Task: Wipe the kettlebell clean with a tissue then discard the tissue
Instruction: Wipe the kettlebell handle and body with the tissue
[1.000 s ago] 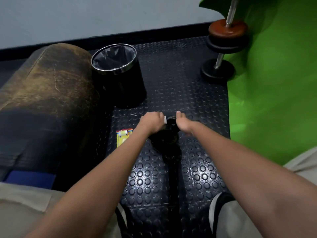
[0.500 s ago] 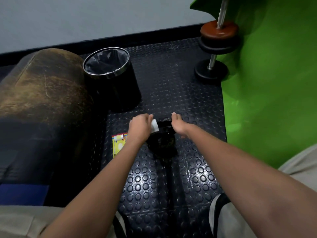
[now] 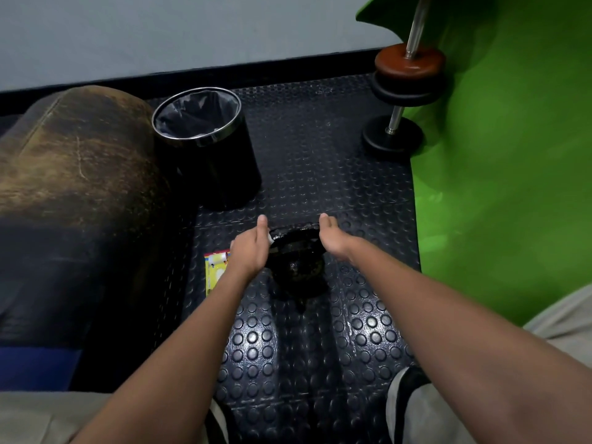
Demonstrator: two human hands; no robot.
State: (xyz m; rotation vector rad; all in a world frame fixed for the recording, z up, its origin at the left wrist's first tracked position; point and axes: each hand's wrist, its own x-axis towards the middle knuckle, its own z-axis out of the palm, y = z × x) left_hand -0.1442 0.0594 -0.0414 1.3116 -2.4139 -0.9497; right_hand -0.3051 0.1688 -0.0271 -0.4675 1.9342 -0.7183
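Here the kettlebell sits on the studded black mat, straight ahead of the person and between the two outstretched arms. The left hand is at the left end of the handle, back of the hand up, thumb stretched forward; a small white corner of tissue shows at its inner edge against the handle. The fingers themselves are hidden beneath the hand, so how they hold the tissue cannot be told. The right hand is at the right end of the handle, thumb pointing forward, its fingers also turned under and out of sight; whether they curl round the handle cannot be told.

Just left of the left wrist a yellow packet lies flat on the mat. Beyond it stands a black bin with a chrome rim and a dark liner, well apart from the kettlebell and beside a worn brown cushion. At the far right a dumbbell leans against a green backdrop. Grey trouser legs show at the lower corners
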